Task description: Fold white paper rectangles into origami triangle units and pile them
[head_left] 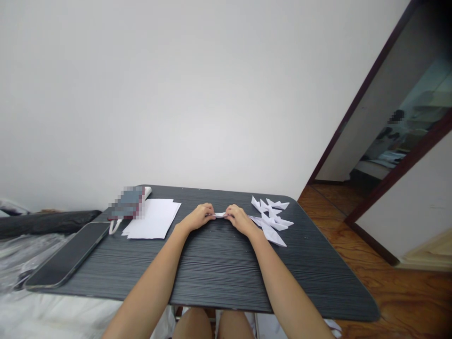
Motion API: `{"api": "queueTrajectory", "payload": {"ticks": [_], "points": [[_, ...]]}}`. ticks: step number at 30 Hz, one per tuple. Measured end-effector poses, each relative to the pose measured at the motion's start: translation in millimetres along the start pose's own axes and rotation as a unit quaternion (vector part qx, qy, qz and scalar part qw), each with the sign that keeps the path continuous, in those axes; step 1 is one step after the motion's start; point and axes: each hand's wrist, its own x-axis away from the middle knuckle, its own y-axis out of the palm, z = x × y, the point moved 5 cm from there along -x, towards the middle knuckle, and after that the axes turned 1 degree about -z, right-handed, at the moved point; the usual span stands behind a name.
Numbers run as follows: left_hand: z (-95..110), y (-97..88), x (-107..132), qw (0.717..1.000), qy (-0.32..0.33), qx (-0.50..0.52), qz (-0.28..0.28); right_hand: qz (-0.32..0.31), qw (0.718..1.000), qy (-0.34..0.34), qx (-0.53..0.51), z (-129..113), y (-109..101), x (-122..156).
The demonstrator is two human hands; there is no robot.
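Note:
A small folded piece of white paper (220,215) is stretched between my two hands, just above the middle of the dark table (219,263). My left hand (203,215) pinches its left end, and my right hand (239,218) pinches the right end. Both sets of fingers are closed; the fingertips hide the ends of the paper. To the right of my right hand lie several folded white paper boats (273,221) in a loose cluster, with pointed tips. Part of the nearest ones sits close behind my right wrist.
Left of my hands lies a stack of white paper sheets (155,219). A blurred-out device (129,202) with a white cable (115,227) overlaps its edge. A large phone (68,254) rests at the table's left corner. A white wall (212,94) stands behind; a doorway opens at right.

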Motion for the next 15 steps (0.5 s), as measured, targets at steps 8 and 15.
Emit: {"api": "queueTrajectory", "payload": {"ticks": [8,15], "points": [[-16,-5.6,2,0.99,-0.124,0.045,0.045,0.023,0.993,0.103,-0.051,18,2,-2],[-24,-1.4,3,0.989,-0.147,0.009,0.018,-0.003,0.994,0.108,-0.034,20,6,-4]]}}
